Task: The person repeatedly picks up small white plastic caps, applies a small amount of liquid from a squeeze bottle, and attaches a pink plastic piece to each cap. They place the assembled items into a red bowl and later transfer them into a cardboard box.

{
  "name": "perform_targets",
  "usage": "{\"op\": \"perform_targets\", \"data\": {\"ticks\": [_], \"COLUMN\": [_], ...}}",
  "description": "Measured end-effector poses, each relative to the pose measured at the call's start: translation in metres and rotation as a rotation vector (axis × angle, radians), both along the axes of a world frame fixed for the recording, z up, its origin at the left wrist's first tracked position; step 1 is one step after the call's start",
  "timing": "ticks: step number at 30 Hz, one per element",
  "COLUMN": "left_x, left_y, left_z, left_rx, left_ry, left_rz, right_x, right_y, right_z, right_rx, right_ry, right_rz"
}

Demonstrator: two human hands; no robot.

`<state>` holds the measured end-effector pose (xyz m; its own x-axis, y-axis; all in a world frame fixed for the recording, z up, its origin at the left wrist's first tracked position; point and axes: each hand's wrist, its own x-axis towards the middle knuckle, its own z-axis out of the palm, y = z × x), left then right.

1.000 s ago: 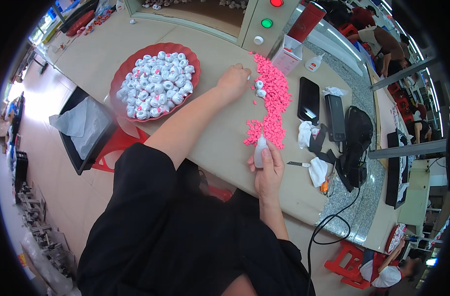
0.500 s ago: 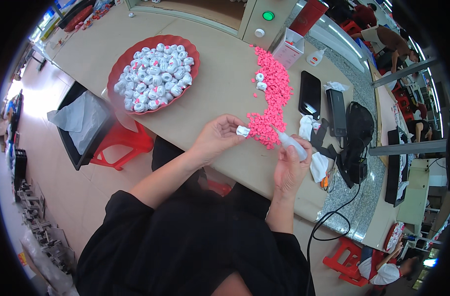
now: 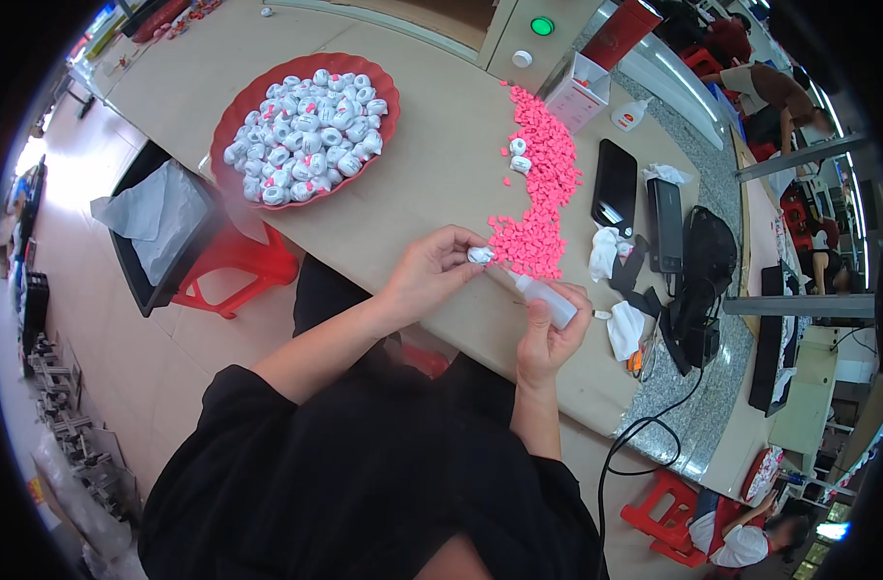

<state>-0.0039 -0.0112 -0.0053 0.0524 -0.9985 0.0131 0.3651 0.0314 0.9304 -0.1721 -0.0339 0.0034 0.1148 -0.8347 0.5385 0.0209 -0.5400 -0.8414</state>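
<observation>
Between the thumb and fingers of my left hand [image 3: 430, 273] is a small white rounded piece [image 3: 480, 255] with dark markings. My right hand [image 3: 550, 340] grips a translucent squeeze bottle [image 3: 550, 303], its thin nozzle tilted up-left close to the white piece; whether the tip touches it I cannot tell. Just beyond both hands, many tiny pink pieces [image 3: 533, 242] lie in a long heap on the table. Two more white pieces [image 3: 519, 156] sit at the heap's left edge. To the left, a red scalloped bowl [image 3: 391, 97] is heaped with similar white pieces, some showing pink bits.
Right of the heap lie a black phone [image 3: 614, 184], a dark power bank [image 3: 665, 227], crumpled tissue [image 3: 625, 331] and a black bag [image 3: 709, 256]. A pink-white box [image 3: 577, 94] stands behind. A lined black bin [image 3: 137, 251] rests on a red stool [image 3: 234, 280] at left. Other people sit farther right.
My right hand has brought the bottle left and down, so its nozzle now points at the white piece. The left hand keeps its hold, almost in place. The view has shifted slightly.
</observation>
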Motion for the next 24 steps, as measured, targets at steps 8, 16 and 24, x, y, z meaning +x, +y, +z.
{"op": "perform_targets", "data": {"ticks": [8, 16, 24], "left_x": [-0.0007, -0.0008, -0.0008], "left_y": [-0.0002, -0.0004, -0.0004], "left_z": [0.0008, -0.001, -0.0011], "left_rx": [0.007, -0.012, -0.017], "left_ry": [-0.024, -0.032, -0.043], "left_rz": [-0.004, 0.011, 0.014], "right_x": [-0.0001, -0.0005, 0.0011], "right_y": [0.0003, 0.0009, 0.0009], "right_z": [-0.0013, -0.0032, -0.0022], "right_rx": [-0.057, -0.054, -0.043], "right_ry": [0.092, 0.123, 0.118], "right_rz": [-0.015, -0.007, -0.002]}}
